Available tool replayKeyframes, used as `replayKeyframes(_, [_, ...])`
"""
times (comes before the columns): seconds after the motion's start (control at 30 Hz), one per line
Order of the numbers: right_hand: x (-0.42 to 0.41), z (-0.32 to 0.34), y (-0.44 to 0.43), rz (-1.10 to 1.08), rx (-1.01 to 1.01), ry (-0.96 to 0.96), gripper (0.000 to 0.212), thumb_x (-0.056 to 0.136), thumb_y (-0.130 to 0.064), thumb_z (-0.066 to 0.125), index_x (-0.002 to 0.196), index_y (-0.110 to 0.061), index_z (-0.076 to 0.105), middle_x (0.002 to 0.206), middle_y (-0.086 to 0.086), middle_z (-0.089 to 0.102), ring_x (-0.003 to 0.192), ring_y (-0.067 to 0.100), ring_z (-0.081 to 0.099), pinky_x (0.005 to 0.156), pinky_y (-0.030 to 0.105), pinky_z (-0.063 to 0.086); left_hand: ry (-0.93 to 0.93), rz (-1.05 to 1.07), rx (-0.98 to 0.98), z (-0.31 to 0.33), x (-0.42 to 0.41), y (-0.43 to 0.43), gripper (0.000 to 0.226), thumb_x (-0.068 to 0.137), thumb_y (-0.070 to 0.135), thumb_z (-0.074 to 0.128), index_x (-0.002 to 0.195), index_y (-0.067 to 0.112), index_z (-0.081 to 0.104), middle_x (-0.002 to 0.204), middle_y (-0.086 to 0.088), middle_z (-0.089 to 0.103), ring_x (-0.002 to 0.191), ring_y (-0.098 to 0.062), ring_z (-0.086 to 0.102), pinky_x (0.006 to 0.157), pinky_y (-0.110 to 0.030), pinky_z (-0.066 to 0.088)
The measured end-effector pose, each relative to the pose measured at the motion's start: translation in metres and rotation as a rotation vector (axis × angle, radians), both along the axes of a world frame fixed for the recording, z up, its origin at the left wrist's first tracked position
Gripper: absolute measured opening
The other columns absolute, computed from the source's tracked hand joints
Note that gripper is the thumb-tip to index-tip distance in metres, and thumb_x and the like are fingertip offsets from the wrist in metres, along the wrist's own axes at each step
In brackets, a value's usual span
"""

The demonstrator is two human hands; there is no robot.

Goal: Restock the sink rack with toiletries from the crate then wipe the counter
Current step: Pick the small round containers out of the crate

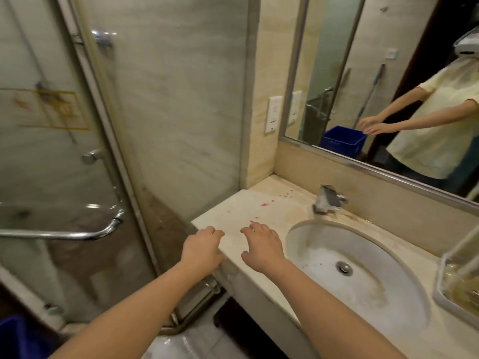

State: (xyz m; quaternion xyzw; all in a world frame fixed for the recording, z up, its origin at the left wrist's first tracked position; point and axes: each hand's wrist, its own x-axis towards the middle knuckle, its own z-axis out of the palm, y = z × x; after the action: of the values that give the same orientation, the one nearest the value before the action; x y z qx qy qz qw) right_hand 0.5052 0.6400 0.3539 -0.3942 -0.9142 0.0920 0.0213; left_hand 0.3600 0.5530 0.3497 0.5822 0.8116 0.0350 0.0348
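My left hand [201, 248] and my right hand [260, 246] hover side by side over the front left corner of the beige stone counter [248, 203], palms down, fingers loosely bent, holding nothing. Small red spots [264, 204] dot the counter beyond my fingers. A clear plastic rack [456, 278] stands at the right edge, right of the oval sink [357, 275]. A corner of the blue crate [11, 332] shows at the bottom left, on the floor.
A chrome tap [328, 200] stands behind the sink. The mirror [388, 81] above reflects my arms and the blue crate. A glass shower door with a chrome handle [77, 233] fills the left. A white toilet rim [186, 345] lies below my arms.
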Motion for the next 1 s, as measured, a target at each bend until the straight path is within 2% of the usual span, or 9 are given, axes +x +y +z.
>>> replayKeyframes(0.17, [-0.043, -0.001, -0.013, 0.14, 0.016, 0.001, 0.057, 0.086, -0.034, 0.06, 0.139, -0.021, 0.046, 0.139, 0.004, 0.045, 0.131, 0.026, 0.038, 0.106, 0.039, 0.032, 0.017, 0.13, -0.008, -0.003, -0.033, -0.036, 0.062, 0.087, 0.05, 0.059, 0.142, 0.026, 0.04, 0.134, 0.002, 0.048, 0.122, -0.019, 0.05, 0.092, -0.036, 0.047])
replayKeyframes(0.27, [-0.064, -0.001, -0.02, 0.22, 0.028, -0.002, 0.056, 0.084, -0.032, 0.062, 0.137, -0.022, 0.048, 0.136, 0.003, 0.048, 0.128, 0.025, 0.041, 0.102, 0.038, 0.035, 0.001, 0.223, -0.007, -0.005, -0.046, -0.054, 0.063, 0.088, 0.049, 0.06, 0.143, 0.028, 0.039, 0.136, 0.003, 0.047, 0.122, -0.019, 0.05, 0.09, -0.035, 0.048])
replayKeyframes(0.4, [-0.087, -0.001, -0.028, 0.349, 0.021, -0.017, 0.059, 0.084, -0.027, 0.059, 0.141, -0.023, 0.044, 0.137, 0.004, 0.047, 0.13, 0.026, 0.04, 0.105, 0.04, 0.034, -0.012, 0.339, -0.005, -0.006, -0.054, -0.074, 0.062, 0.088, 0.05, 0.06, 0.143, 0.029, 0.039, 0.135, 0.004, 0.047, 0.123, -0.018, 0.049, 0.091, -0.035, 0.048])
replayKeyframes(0.77, [-0.133, -0.002, -0.062, 0.719, 0.047, 0.018, 0.055, 0.085, -0.026, 0.057, 0.139, -0.022, 0.048, 0.133, 0.001, 0.048, 0.129, 0.023, 0.041, 0.105, 0.037, 0.034, -0.003, 0.677, -0.005, -0.003, -0.049, -0.132, 0.063, 0.089, 0.049, 0.06, 0.143, 0.028, 0.038, 0.134, 0.003, 0.047, 0.123, -0.019, 0.049, 0.093, -0.036, 0.048])
replayKeyframes(1.0, [-0.145, -0.013, -0.093, 0.911, 0.005, 0.025, 0.055, 0.086, -0.028, 0.054, 0.139, -0.021, 0.046, 0.135, 0.002, 0.047, 0.129, 0.024, 0.04, 0.105, 0.037, 0.033, -0.016, 0.854, -0.002, -0.006, -0.026, -0.176, 0.058, 0.09, 0.045, 0.06, 0.141, 0.026, 0.041, 0.133, 0.004, 0.048, 0.12, -0.017, 0.05, 0.088, -0.034, 0.048])
